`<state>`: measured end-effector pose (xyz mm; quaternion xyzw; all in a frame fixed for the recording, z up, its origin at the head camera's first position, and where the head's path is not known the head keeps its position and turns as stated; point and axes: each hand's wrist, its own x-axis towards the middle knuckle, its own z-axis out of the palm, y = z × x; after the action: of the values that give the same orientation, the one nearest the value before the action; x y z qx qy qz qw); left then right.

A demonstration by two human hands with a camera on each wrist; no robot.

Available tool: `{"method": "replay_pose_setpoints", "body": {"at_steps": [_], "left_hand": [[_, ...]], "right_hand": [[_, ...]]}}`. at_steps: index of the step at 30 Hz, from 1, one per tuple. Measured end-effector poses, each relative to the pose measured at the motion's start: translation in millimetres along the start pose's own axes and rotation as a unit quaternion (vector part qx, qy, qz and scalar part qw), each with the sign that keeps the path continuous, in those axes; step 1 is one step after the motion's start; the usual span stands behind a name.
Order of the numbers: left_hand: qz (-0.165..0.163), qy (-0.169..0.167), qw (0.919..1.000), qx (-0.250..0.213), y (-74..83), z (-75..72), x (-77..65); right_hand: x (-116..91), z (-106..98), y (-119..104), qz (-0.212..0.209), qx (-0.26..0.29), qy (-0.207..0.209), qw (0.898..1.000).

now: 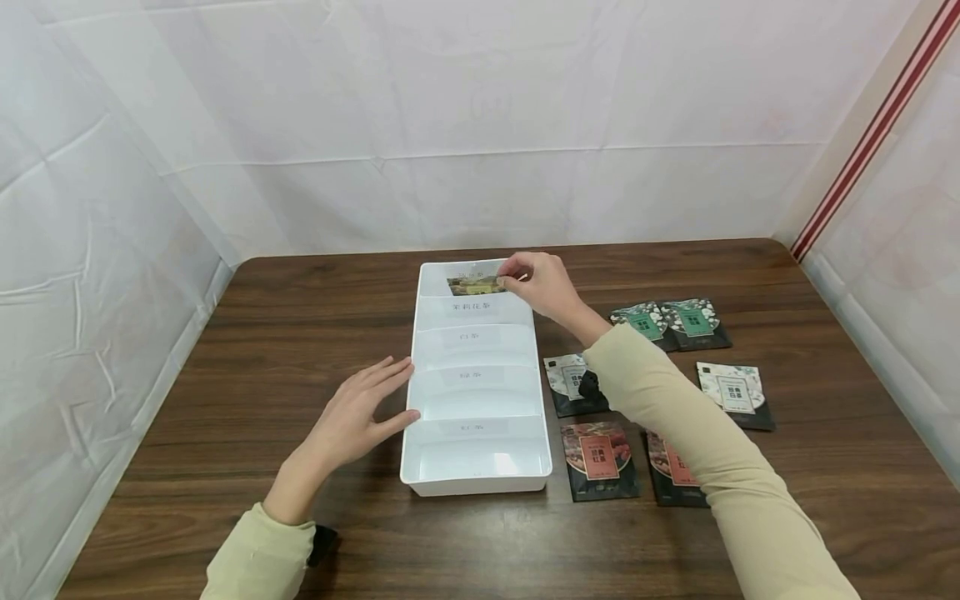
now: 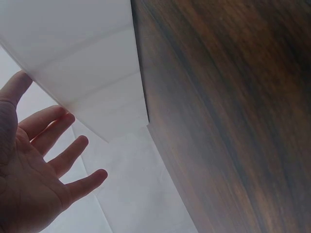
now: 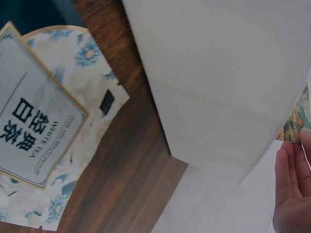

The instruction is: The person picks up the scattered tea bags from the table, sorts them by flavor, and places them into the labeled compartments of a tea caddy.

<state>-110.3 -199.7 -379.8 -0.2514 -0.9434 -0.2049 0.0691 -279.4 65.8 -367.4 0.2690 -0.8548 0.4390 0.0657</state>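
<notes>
A white divided storage box (image 1: 474, 483) stands lengthwise on the table, its compartments each marked with a Chinese label. My right hand (image 1: 546, 287) reaches over the far right corner and pinches a yellow-green tea packet (image 1: 472, 287) by its right end. That packet sits partly within the farthest compartment; its lower part is hidden by the divider. In the right wrist view the tea packet shows at the box's rim between thumb and fingers. My left hand (image 1: 363, 414) has its fingers spread, with fingertips at the box's left rim.
Right of the box lie two green tea packets (image 1: 693, 322), a white tea packet (image 1: 568, 382) partly under the right wrist, and another white packet (image 1: 735, 393). Nearer are a red tea packet (image 1: 599, 458) and a second red packet (image 1: 671, 473), partly behind the sleeve. White sheeting (image 1: 480, 125) surrounds the table.
</notes>
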Motion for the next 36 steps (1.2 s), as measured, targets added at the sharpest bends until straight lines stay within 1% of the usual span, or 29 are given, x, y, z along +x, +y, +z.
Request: {"method": "replay_pose_setpoints", "body": {"at_steps": [4, 13, 21, 26, 31, 36], "left_hand": [[0.002, 0.003, 1.0000, -0.001, 0.0, 0.4, -0.2], [0.001, 0.002, 1.0000, -0.002, -0.2, 0.1, -0.4], [0.003, 0.006, 1.0000, -0.001, -1.1, 0.8, -0.7], [0.006, 0.011, 0.9999, -0.001, -1.1, 1.9, -1.4], [0.009, 0.015, 0.9998, 0.002, -1.2, 2.3, -1.8], [0.011, 0.012, 0.9999, -0.001, -0.5, 1.2, -1.2]], "right_hand": [[-0.9, 3.7, 3.1, -0.010, -0.010, -0.011, 1.000], [-0.1, 7.7, 8.2, -0.011, -0.031, -0.022, 0.999], [1.3, 9.6, 7.1, -0.021, -0.054, -0.037, 0.998], [0.5, 11.2, 7.5, -0.019, -0.070, -0.044, 0.996], [-0.1, 12.2, 9.5, -0.022, -0.070, -0.036, 0.997], [-0.5, 12.5, 10.2, -0.031, -0.058, -0.024, 0.998]]}}
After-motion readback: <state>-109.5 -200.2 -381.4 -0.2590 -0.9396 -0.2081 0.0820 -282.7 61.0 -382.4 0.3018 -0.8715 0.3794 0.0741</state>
